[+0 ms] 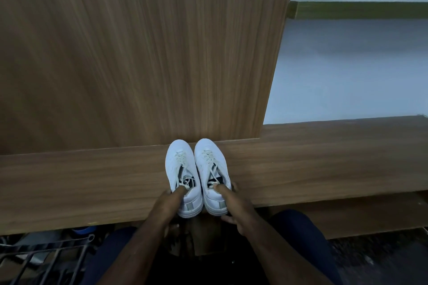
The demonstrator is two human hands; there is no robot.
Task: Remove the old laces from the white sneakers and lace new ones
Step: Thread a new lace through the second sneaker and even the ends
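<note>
Two white sneakers stand side by side on a wooden ledge [92,180], toes pointing away from me. The left sneaker [181,169] and the right sneaker [212,164] both carry off-white laces [183,159], loose near the openings. My left hand [169,203] grips the left shoe at its heel, a finger hooked into the opening. My right hand [234,206] grips the right shoe's heel the same way, with its fingers wrapped round the outer side. The heels overhang the ledge's front edge.
A tall wooden panel [139,53] rises right behind the toes. A pale wall [347,65] lies to the right. Below the ledge at the lower left is a metal wire rack [46,254] with cluttered items. My legs in dark trousers [301,238] are below.
</note>
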